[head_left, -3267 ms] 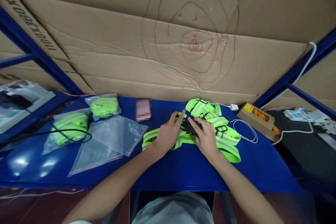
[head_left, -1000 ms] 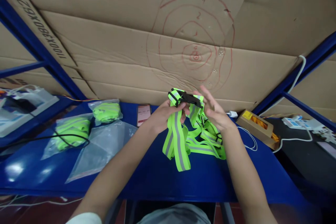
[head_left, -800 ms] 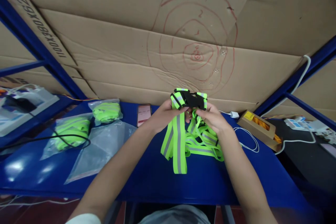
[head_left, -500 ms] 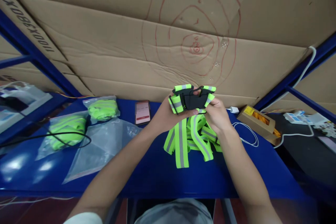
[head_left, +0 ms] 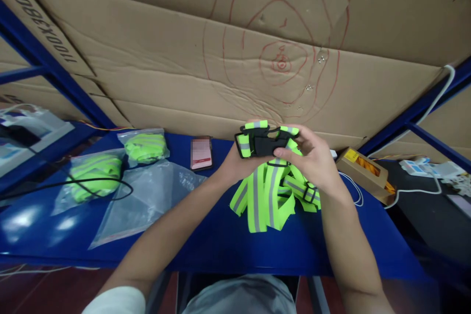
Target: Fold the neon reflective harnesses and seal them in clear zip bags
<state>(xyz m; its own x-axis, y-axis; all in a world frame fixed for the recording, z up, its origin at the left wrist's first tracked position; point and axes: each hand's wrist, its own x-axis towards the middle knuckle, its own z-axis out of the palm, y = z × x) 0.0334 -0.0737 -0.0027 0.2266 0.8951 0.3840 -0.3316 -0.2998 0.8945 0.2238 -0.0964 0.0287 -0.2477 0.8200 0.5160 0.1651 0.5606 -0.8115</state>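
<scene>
light: even, overhead prob. | glare: 2 spots, table (head_left: 221, 240) L | edges: warped, blurry btm

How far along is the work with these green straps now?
Done: two bags at the left hold folded straps. In hand: the left hand and right hand hold another strap set up by its black buckle. Left: this set is not yet bagged; empty bags lie flat nearby.
</scene>
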